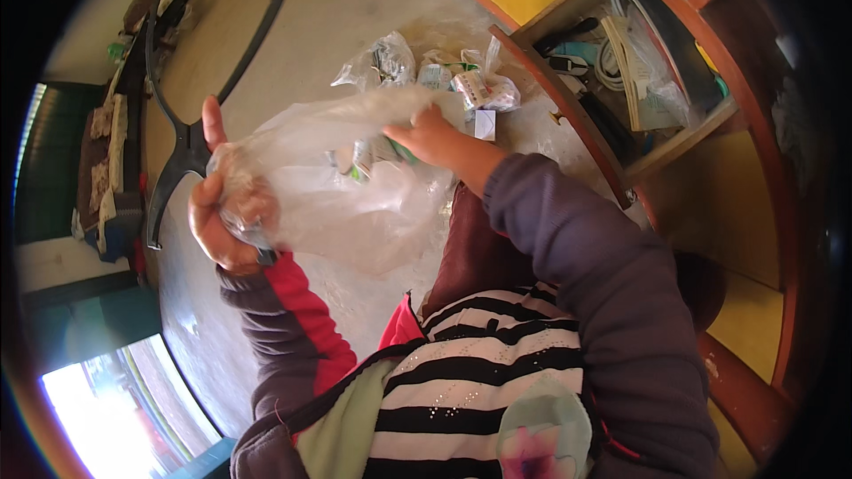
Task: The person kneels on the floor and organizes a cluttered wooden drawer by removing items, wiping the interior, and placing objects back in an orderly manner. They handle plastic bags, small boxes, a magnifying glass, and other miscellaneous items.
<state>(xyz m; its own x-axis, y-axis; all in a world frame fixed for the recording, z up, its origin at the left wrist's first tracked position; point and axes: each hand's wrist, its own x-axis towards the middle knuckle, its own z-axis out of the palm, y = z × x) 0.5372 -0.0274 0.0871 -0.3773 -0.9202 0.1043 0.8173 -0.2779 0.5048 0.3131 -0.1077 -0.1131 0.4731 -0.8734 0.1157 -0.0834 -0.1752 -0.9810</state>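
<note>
A clear plastic bag (346, 213) is stretched between my two hands above the floor. My left hand (223, 213) holds its bunched left end, with the plastic over the palm and one finger standing up. At the bag's upper right edge, my right hand (432, 136) grips the film. Through the plastic I see a few small white and green items, blurred; whether they lie inside the bag or behind it I cannot tell. Just beyond my right hand, small packets in clear wrapping (472, 83) lie on the floor, beside a knotted clear bag (389, 60) with dark contents.
To the right, a wooden drawer (566, 116) stands pulled out, holding a coiled grey cable (609, 66), booklets (632, 73) and other items. A small white card (485, 125) lies near it on the concrete floor (319, 33). A black forked frame (186, 146) rises at the left.
</note>
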